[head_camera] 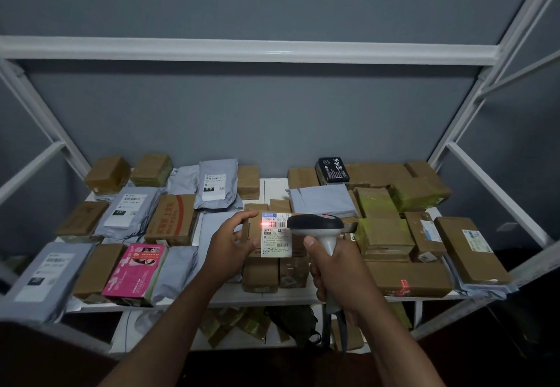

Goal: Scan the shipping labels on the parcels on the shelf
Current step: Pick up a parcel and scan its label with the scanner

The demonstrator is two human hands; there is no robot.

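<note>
A small brown cardboard box (257, 235) is tilted up at the centre of the shelf (272, 188), its white shipping label (276, 235) facing the camera. A red scan line glows across the label's upper barcode. The grey scanner (316, 224), dark on top, points at the label from 3 o'clock. Around it lie many parcels: grey mailer bags (216, 183) at 11 o'clock, a pink box (135, 270) at 8 o'clock, and taped brown boxes (385, 235) at 3 o'clock.
</note>
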